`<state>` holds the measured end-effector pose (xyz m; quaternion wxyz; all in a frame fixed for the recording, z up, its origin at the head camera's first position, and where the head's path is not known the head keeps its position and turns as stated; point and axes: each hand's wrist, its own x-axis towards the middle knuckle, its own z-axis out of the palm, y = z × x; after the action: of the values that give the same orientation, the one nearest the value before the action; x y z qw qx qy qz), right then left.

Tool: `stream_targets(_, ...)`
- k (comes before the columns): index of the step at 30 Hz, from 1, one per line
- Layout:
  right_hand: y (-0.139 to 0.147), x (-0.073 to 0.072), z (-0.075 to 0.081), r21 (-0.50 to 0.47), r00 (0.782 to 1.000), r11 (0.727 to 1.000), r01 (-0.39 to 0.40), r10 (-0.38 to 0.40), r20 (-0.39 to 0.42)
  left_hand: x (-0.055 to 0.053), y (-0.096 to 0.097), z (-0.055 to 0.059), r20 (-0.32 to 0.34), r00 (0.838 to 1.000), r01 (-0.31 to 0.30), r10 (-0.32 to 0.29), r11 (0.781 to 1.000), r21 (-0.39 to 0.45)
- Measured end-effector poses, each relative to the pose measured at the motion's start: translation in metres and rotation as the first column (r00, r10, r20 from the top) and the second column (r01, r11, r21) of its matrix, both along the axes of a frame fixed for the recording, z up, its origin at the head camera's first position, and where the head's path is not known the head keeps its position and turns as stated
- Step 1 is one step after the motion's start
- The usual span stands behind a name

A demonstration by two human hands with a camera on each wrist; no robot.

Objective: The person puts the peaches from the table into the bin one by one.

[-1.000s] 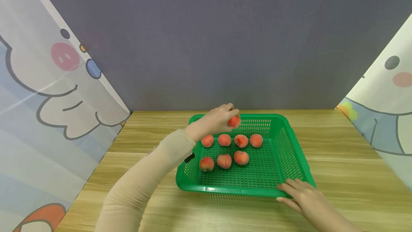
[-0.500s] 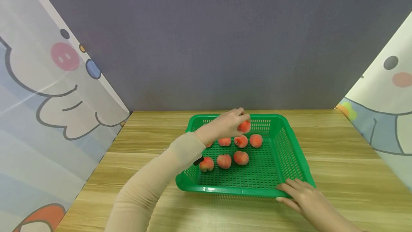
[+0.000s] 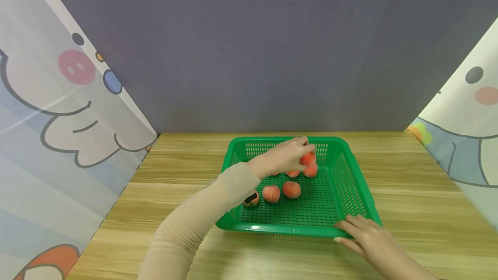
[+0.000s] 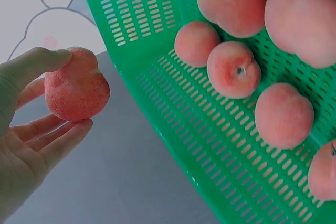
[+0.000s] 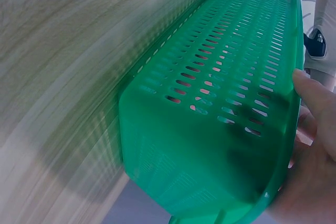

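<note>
My left hand [image 3: 288, 157] reaches over the far part of a green slotted basket [image 3: 295, 230]. It holds a red peach [image 4: 77, 85] between thumb and fingertips, above the peaches in the basket. Just below the held fruit in the head view lies another peach [image 3: 311, 170]. Nearer the front are a peach [image 3: 292, 190] and a second peach [image 3: 271, 194]; the left forearm hides part of the back row. On the basket's front right corner, my right hand [image 3: 367, 237] grips the rim, its thumb [image 5: 310, 90] outside the wall and its fingers over the edge.
The basket stands on a wood-grain table [image 3: 186, 159]. Behind it rises a grey wall panel [image 3: 249, 55]. Cartoon-printed curtains flank the table on the left [image 3: 58, 111] and the right.
My left hand has moved right and slightly toward me, carrying the peach along the back row of the basket. The right hand and the basket have stayed in place.
</note>
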<state>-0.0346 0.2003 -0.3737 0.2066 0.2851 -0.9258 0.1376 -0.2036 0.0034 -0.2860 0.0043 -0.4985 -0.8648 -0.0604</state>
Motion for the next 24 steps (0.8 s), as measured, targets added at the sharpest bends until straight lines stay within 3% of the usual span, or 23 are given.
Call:
stream_targets(4, 0.002, -0.001, -0.002, -0.002, 1.000, 1.000, -0.013, 0.013, -0.014, 0.002, 0.007, -0.003, 0.028, 0.999, -0.015, 0.016, 0.999, -0.028)
stream_targets(12, 0.004, -0.002, -0.003, -0.002, 1.000, 1.000, -0.021, 0.021, 0.000, 0.003, 0.018, -0.017, -0.040, 0.999, 0.026, -0.028, 0.998, -0.055)
stream_targets(24, 0.004, -0.002, -0.003, 0.015, 1.000, 1.000, -0.004, 0.004, 0.024, 0.007, 0.026, -0.032, -0.019, 0.999, 0.023, -0.025, 0.993, -0.116)
